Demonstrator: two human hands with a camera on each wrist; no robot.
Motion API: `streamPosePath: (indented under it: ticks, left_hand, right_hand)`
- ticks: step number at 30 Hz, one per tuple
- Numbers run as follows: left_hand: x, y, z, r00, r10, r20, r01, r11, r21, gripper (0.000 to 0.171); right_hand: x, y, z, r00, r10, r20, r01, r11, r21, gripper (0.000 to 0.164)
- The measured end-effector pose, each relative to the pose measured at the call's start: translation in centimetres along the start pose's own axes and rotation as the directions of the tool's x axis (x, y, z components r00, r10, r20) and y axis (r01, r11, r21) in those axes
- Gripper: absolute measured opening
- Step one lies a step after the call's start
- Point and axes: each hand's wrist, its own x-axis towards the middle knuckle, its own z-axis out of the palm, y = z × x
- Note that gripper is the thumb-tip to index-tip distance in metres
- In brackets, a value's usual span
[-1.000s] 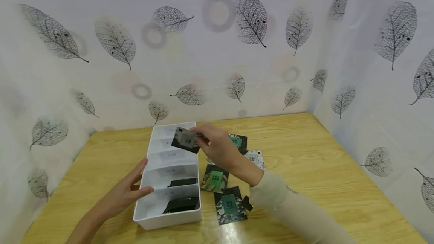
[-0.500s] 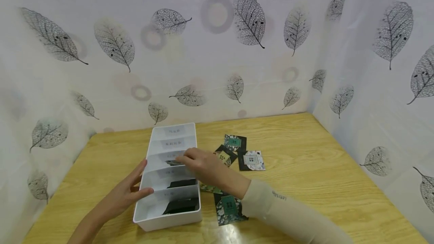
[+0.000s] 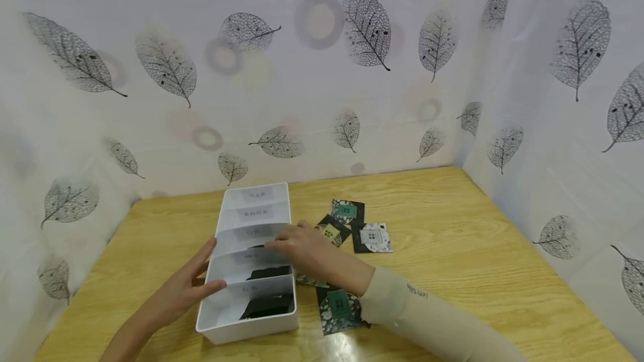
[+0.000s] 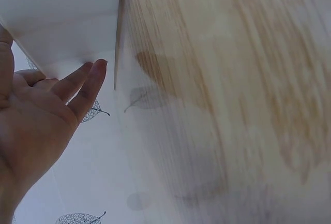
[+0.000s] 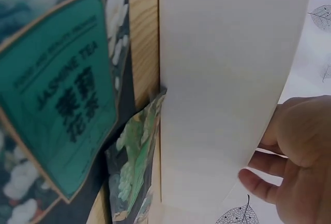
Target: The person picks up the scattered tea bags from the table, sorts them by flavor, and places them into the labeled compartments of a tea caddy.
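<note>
A long white divided box point(image 3: 246, 330) with labelled compartments stands on the table. My left hand point(image 3: 183, 286) rests against its left side, thumb over the rim and the other fingers fairly straight along the outer wall, as the left wrist view shows. My right hand point(image 3: 307, 250) reaches over the right rim into the middle compartment. A thin dark strip of a tea sachet point(image 3: 257, 246) shows beside its fingertips; I cannot tell whether they still pinch it. Dark sachets point(image 3: 269, 305) lie in the nearest compartment, and another dark sachet point(image 3: 270, 272) in the one behind it.
Right of the box lie several tea sachets: a green-labelled jasmine tea sachet point(image 3: 339, 309) nearest, a white one point(image 3: 374, 237), a yellow-labelled one point(image 3: 331, 232) and another green-labelled one point(image 3: 347, 210). Leaf-patterned cloth point(image 3: 322, 88) stands behind the wooden table point(image 3: 453, 228).
My right hand has brought a dark sachet from above the box down into the middle compartment, where it has sunk almost out of sight. The left hand has stayed in place.
</note>
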Motion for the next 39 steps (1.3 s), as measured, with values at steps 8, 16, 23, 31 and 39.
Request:
streamPosePath:
  ticks: [8, 16, 23, 31, 39]
  left_hand:
    - [0.0, -0.1, 0.0, 1.0, 0.011, -0.005, -0.011, 0.999, 0.031, 0.094]
    - [0.0, 0.0, 0.0, 1.0, 0.009, 0.002, -0.009, 1.0, 0.026, 0.093]
    - [0.0, 0.0, 0.0, 1.0, 0.017, 0.012, -0.018, 1.0, 0.025, 0.093]
    - [-0.1, 0.0, 0.0, 1.0, 0.021, 0.015, -0.021, 1.0, 0.014, 0.093]
    - [-0.2, 0.2, 0.1, 0.999, 0.028, 0.017, -0.028, 1.0, -0.006, 0.092]
  right_hand:
    - [0.2, 0.0, -0.1, 0.996, 0.024, 0.091, -0.026, 1.0, 0.014, 0.051]
    - [-0.4, 1.2, 0.7, 0.998, 0.053, -0.042, -0.039, 0.958, 0.283, 0.033]
    - [-2.4, 2.9, 0.0, 0.928, 0.364, -0.082, -0.265, 0.799, 0.54, 0.034]
    - [-5.8, 5.4, -0.4, 0.76, 0.65, 0.022, -0.558, 0.634, 0.536, 0.048]
    - [-9.3, 7.1, -0.4, 0.615, 0.779, 0.122, -0.738, 0.515, 0.436, 0.059]
